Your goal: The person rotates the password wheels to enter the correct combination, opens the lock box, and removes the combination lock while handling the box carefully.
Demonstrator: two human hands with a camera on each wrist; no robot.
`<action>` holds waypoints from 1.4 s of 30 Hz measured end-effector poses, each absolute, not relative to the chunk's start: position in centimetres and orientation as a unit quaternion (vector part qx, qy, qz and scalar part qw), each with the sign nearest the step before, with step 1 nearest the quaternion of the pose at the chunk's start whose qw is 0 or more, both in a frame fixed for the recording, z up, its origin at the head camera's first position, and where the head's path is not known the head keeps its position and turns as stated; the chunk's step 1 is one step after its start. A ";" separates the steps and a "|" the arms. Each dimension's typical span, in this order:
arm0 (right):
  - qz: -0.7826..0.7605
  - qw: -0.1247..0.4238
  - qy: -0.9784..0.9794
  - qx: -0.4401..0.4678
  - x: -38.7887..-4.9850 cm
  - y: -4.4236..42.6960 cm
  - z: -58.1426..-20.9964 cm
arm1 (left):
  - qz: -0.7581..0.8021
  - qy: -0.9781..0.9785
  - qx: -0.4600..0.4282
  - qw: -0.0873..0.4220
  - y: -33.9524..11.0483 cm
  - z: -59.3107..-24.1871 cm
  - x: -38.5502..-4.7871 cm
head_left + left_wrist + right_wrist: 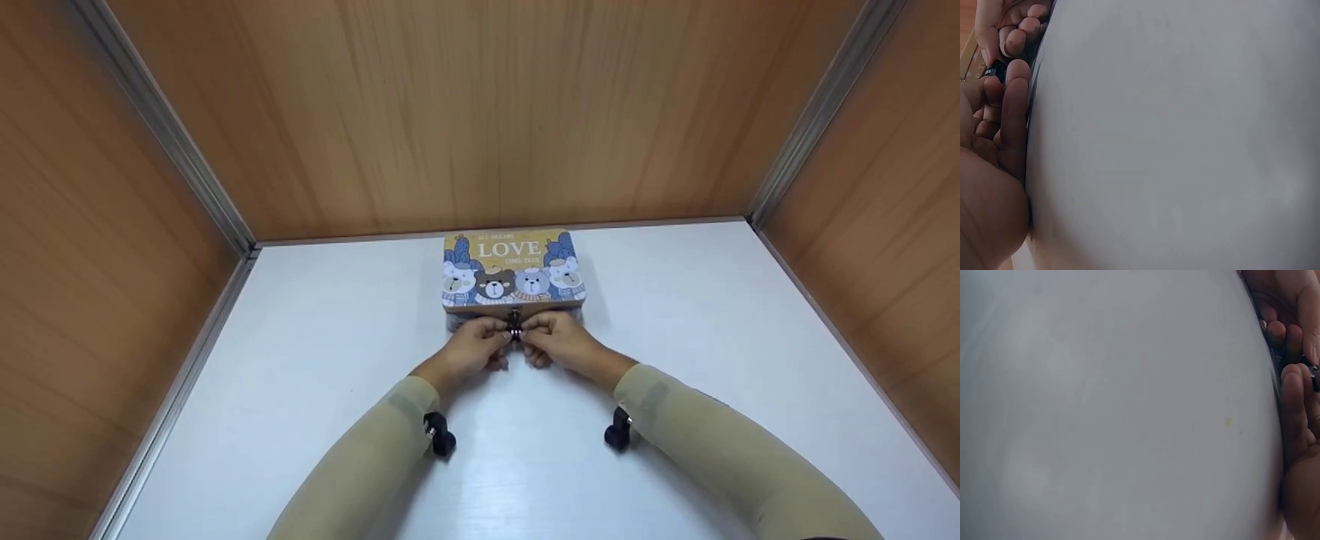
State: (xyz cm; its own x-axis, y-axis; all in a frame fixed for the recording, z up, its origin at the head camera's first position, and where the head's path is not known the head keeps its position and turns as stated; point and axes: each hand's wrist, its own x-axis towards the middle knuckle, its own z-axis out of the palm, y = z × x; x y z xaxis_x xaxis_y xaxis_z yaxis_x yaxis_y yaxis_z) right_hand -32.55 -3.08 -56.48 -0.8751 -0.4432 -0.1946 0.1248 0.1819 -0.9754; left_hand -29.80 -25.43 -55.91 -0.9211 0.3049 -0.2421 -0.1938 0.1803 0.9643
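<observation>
A tin box (512,270) with a yellow lid, printed with bears and the word LOVE, stands with its lid down near the back wall. At the middle of its front hangs a small black padlock (514,324), with silvery bands across its lower part. My left hand (472,347) pinches the padlock from the left between thumb and fingers. From the opposite side, my right hand (568,345) pinches it too. Both wrist views catch the padlock (996,71) only at the edge, partly covered by fingertips.
The white tabletop (360,315) reaches toward me from a wood-grain back wall (495,112). Wood-grain side panels (97,262) with metal corner strips enclose it. Small black devices (439,435) are strapped at both wrists over beige sleeves.
</observation>
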 end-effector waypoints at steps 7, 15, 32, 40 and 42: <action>-0.615 0.215 0.749 -0.120 -32.4 -3.3 -56.3 | 0.628 0.753 0.041 0.195 -25.4 -55.7 -29.8; -0.634 0.229 0.731 -0.105 -32.7 -3.2 -56.3 | 0.626 0.754 0.040 0.195 -25.4 -55.8 -29.9; -0.637 0.235 0.727 -0.106 -32.6 -3.1 -56.2 | 0.658 0.728 0.010 0.193 -25.5 -55.6 -29.6; -0.639 0.243 0.722 -0.105 -32.6 -2.9 -56.3 | 0.657 0.728 0.012 0.196 -25.4 -55.7 -29.6; -0.640 0.246 0.720 -0.105 -32.6 -2.8 -56.2 | 0.655 0.730 0.009 0.195 -25.4 -55.7 -29.6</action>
State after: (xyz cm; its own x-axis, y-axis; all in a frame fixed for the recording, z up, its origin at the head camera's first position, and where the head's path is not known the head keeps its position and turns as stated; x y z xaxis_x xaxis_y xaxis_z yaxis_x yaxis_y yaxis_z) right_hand -32.59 -2.81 -56.17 -0.8573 -0.4658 -0.2194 0.1634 0.1579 -0.9738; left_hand -29.61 -25.44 -55.75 -0.9235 0.2695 -0.2729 -0.2421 0.1422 0.9598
